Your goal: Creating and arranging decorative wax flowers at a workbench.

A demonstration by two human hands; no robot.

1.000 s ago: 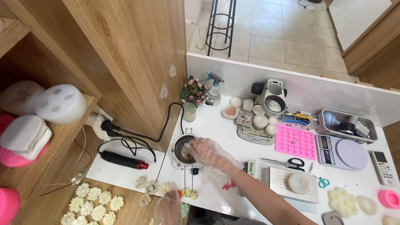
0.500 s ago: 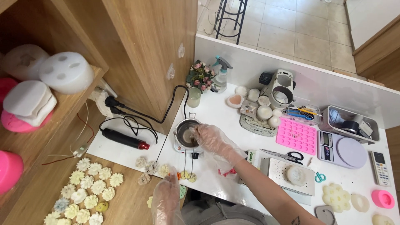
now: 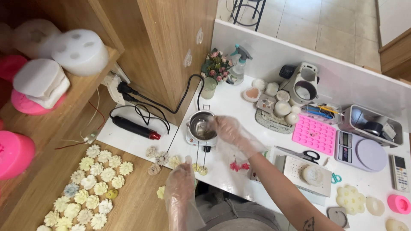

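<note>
Head view, looking down: nearest, the left hand (image 3: pixel 182 182), in a clear plastic glove, hangs over the front edge of the white desk (image 3: pixel 231 102); its fingers point up toward a small wax flower (image 3: pixel 175 161) just beyond them, and whether it pinches anything cannot be told. Beside it on the wooden floor (image 3: pixel 141 201) lies a spread of pale wax flowers (image 3: pixel 92 179). Farther in, the right hand (image 3: pixel 229 130), also gloved, reaches across to the small metal melting pot (image 3: pixel 201 126); its fingers are loosely curled over the pot's right rim, and the glove blurs what, if anything, they grip. Two thin sticks (image 3: pixel 200 160) lie just in front of the pot. Left of the pot rests a black heat tool with a red tip (image 3: pixel 136 128), its cable running to a wall socket. To the right sit scissors (image 3: pixel 306 154), a pink silicone mould (image 3: pixel 314 134) and a digital scale (image 3: pixel 361 152). Farthest back stand a spray bottle (image 3: pixel 237 66) and a little bunch of flowers (image 3: pixel 215 65).
</note>
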